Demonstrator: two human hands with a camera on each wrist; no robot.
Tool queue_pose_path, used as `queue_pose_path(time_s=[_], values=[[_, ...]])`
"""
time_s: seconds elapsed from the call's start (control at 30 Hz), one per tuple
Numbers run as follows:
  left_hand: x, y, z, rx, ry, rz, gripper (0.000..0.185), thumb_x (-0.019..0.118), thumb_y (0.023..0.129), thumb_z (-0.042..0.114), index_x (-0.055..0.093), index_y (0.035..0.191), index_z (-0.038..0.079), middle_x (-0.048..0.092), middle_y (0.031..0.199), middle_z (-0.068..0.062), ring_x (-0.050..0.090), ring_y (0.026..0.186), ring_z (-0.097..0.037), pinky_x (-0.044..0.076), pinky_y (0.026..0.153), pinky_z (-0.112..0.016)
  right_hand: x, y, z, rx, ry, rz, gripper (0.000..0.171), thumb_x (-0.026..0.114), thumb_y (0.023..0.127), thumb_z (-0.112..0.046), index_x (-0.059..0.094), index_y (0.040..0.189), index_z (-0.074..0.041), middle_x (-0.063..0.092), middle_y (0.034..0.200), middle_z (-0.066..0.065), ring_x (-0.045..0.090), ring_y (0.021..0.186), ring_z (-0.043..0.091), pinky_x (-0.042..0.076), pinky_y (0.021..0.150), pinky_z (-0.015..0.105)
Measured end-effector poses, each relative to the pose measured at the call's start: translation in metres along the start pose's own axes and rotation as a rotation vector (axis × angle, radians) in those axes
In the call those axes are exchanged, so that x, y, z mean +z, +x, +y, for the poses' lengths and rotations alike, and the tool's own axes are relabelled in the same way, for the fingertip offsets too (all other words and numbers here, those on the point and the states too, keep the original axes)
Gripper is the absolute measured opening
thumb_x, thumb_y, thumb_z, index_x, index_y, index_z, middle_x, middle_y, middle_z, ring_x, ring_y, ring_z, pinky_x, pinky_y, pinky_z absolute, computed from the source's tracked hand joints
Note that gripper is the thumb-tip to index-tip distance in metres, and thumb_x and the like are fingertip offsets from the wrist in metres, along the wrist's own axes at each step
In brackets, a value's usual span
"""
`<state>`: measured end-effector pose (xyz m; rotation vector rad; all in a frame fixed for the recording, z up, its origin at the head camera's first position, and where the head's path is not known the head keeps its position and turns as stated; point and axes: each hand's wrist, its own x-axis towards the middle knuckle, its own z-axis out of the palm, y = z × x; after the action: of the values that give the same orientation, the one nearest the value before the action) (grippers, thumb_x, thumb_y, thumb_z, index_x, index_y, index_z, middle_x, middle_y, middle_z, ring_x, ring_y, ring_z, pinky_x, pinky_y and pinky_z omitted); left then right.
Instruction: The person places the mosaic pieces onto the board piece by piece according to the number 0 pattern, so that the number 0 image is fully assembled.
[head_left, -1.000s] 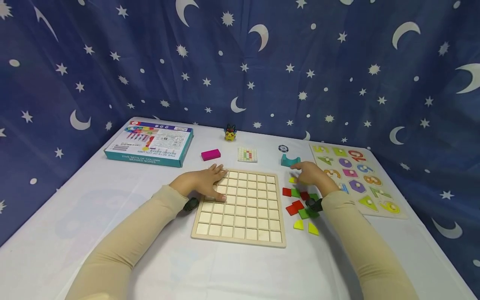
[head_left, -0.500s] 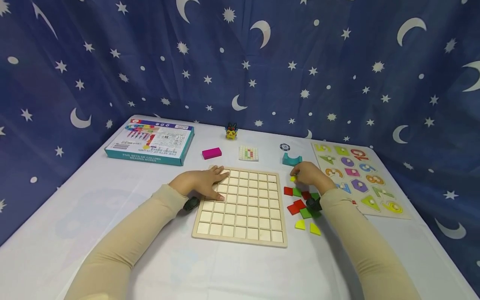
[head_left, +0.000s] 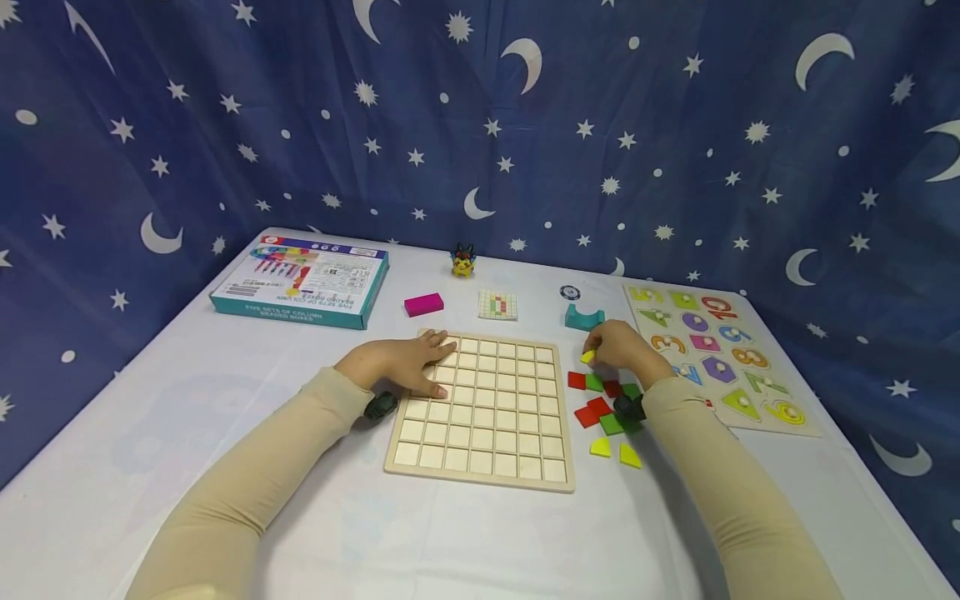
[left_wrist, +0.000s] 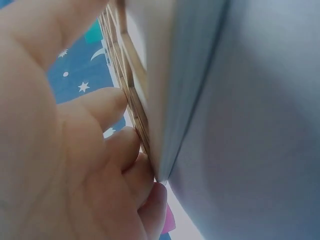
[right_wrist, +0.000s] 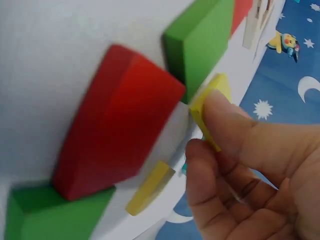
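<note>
Right hand (head_left: pixel 621 346) pinches yellow piece (head_left: pixel 588 357) between teal arch block (head_left: pixel 583 318) and red and green tiles (head_left: pixel 598 407), number puzzle board (head_left: pixel 738 379) alongside. Left hand (head_left: pixel 401 365), fingers spread, ungripping, rests on left edge of wooden grid board (head_left: pixel 483 417).

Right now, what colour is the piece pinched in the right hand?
Yellow; the piece shows best in the right wrist view.

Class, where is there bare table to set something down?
Bare: the cloth nearer than the board, between left sleeve and right sleeve; also between box and left sleeve. Crowded: between board and puzzle, with tiles and the right hand.
</note>
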<state>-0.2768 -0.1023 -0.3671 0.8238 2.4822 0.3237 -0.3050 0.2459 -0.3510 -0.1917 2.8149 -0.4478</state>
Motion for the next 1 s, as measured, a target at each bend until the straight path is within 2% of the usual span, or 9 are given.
queue_pose_path(time_s=[0.23,0.43,0.6,0.8,1.0], values=[[-0.002,-0.002,0.001,0.008,-0.011,0.009,0.087,0.057,0.087,0.048,0.012,0.148,0.006,-0.001,0.155,-0.016,-0.005,0.141,-0.034,0.007,0.113,-0.052,-0.008,-0.002,-0.008,-0.071,0.045,0.02,0.013,0.062,0.082,0.0,0.071,0.091,-0.001,0.062,0.08,0.009,0.05,0.073,0.021,0.041,0.058,0.024],[-0.002,-0.003,0.002,0.022,-0.026,0.022,0.082,0.054,0.09,0.044,0.013,0.147,0.002,0.001,0.154,-0.018,-0.003,0.141,-0.036,0.007,0.113,-0.051,-0.007,0.0,-0.029,-0.131,0.112,0.002,0.013,0.062,0.083,-0.001,0.07,0.092,-0.001,0.063,0.074,0.007,0.05,0.068,0.018,0.04,0.06,0.025],[-0.003,-0.003,0.001,0.012,-0.019,0.023,0.083,0.055,0.089,0.044,0.012,0.148,0.004,0.001,0.155,-0.016,-0.004,0.141,-0.034,0.006,0.114,-0.05,-0.002,0.002,-0.055,-0.179,0.111,-0.014,0.012,0.063,0.083,-0.001,0.071,0.093,-0.002,0.063,0.074,0.008,0.055,0.068,0.019,0.041,0.059,0.024],[-0.003,-0.002,0.001,0.016,-0.015,0.022,0.082,0.054,0.09,0.044,0.012,0.148,0.004,0.0,0.155,-0.016,-0.004,0.141,-0.034,0.006,0.114,-0.05,0.007,0.007,-0.087,-0.226,0.122,-0.06,0.012,0.065,0.083,-0.003,0.071,0.094,-0.003,0.062,0.077,0.006,0.054,0.069,0.016,0.044,0.061,0.023],[-0.001,0.001,-0.001,0.015,-0.008,0.019,0.082,0.053,0.09,0.045,0.012,0.147,0.003,0.001,0.154,-0.017,-0.004,0.141,-0.035,0.006,0.113,-0.051,0.021,0.013,-0.114,-0.344,0.092,-0.105,0.013,0.066,0.082,-0.002,0.072,0.093,-0.006,0.066,0.082,0.005,0.053,0.071,0.014,0.045,0.063,0.023]])
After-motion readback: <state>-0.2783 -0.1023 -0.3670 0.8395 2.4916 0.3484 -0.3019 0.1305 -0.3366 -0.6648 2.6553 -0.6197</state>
